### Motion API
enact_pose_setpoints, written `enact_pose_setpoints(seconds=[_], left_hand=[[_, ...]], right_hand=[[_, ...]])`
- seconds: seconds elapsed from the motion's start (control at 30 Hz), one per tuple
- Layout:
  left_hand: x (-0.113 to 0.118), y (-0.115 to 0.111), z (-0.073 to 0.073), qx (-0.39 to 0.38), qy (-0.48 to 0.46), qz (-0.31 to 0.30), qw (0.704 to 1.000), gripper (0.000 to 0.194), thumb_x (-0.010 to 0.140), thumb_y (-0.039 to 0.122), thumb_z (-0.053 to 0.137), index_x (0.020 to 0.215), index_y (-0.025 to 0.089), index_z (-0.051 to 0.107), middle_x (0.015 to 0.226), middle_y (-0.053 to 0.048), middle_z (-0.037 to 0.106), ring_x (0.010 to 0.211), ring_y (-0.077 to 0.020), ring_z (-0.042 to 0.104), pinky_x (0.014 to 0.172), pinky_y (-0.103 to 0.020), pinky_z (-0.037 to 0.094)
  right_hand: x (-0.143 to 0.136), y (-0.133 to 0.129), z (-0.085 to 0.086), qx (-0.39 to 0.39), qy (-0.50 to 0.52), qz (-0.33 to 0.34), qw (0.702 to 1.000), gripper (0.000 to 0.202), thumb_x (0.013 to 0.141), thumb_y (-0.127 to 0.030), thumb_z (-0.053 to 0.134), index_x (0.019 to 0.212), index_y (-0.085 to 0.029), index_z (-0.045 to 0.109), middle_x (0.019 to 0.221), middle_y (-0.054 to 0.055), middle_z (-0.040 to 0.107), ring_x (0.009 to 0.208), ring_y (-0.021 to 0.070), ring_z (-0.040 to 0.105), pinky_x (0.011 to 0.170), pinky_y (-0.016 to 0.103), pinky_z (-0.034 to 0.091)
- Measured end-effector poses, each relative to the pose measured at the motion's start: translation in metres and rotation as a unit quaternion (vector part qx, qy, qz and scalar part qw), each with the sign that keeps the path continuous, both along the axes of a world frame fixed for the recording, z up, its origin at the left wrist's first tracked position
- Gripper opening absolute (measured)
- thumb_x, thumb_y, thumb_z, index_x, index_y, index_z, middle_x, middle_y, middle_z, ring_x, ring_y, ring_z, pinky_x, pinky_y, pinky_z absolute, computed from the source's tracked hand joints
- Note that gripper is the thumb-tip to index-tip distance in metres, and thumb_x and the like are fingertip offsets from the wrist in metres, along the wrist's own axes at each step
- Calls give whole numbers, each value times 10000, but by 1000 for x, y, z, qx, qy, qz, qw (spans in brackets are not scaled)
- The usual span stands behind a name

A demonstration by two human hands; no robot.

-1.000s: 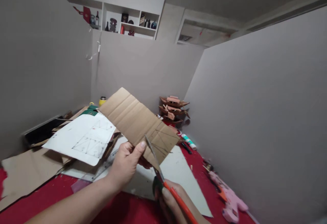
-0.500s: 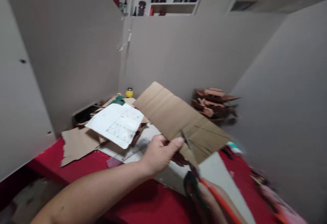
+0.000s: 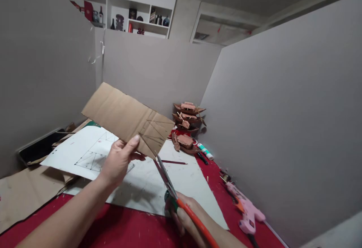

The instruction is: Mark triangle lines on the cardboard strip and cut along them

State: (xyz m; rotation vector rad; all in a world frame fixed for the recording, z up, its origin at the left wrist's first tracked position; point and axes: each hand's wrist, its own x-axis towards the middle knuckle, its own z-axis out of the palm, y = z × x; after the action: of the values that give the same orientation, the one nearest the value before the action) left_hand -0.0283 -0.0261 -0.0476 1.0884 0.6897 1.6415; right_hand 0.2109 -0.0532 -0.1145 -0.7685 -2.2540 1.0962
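Note:
A flat piece of brown cardboard with dark pencil lines near its right end is held up by my left hand, thumb on top and fingers beneath. In my right hand is a pair of scissors with one orange and one green handle. Their blades stand slightly apart, with the tips at the cardboard's lower right corner. Below the cardboard lies a white sheet with a drawn truss-like figure, and a larger white board covers the middle of the red table.
Several small wooden boat models are stacked at the back. A pencil lies on the board. To the right are a white-and-teal tube and a pink glue gun. Cardboard scraps and a black tray occupy the left.
The view has swung to the right, so everything sits further left. The scissors have drawn back from over the cardboard to its lower corner; my left hand keeps its hold.

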Motion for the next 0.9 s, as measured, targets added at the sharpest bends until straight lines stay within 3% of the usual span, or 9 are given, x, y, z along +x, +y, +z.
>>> enact_pose_setpoints(seconds=[0.13, 0.27, 0.37, 0.63, 0.9], left_hand=[[-19, 4, 15, 10, -11, -6, 1000, 313, 724, 423, 826, 717, 126, 728, 596, -27, 704, 511, -149, 639, 503, -237, 549], [-29, 3, 20, 12, -6, -21, 1000, 336, 701, 410, 833, 619, 115, 695, 517, -29, 662, 436, -147, 608, 441, -244, 538], [-33, 3, 20, 11, 8, -35, 999, 338, 703, 400, 829, 601, 111, 688, 501, -36, 653, 430, -161, 610, 437, -265, 553], [-33, 5, 15, 6, 49, -72, 996, 305, 701, 381, 830, 843, 124, 749, 703, -51, 735, 535, -186, 664, 468, -274, 554], [-30, 6, 6, -6, 107, -97, 989, 317, 756, 419, 796, 857, 122, 751, 736, -75, 737, 613, -206, 677, 534, -288, 556]], right_hand=[[7, 1, 10, 5, -40, 0, 999, 557, 949, -725, 304, 859, -214, 503, 709, -4, 527, 637, 153, 476, 622, 253, 433], [10, 1, 18, 8, -67, -4, 998, 565, 948, -730, 301, 873, -210, 510, 708, -4, 535, 636, 151, 482, 612, 246, 431], [11, 3, 18, 14, -69, 1, 998, 563, 955, -719, 295, 876, -208, 517, 716, 1, 550, 650, 153, 490, 627, 248, 439], [12, 13, 3, 36, -32, -7, 999, 562, 944, -728, 305, 852, -213, 512, 728, 0, 549, 662, 161, 477, 631, 258, 432], [9, 10, 3, 16, -8, -11, 1000, 507, 972, -660, 334, 817, -199, 479, 718, -16, 475, 635, 135, 413, 570, 233, 380]])
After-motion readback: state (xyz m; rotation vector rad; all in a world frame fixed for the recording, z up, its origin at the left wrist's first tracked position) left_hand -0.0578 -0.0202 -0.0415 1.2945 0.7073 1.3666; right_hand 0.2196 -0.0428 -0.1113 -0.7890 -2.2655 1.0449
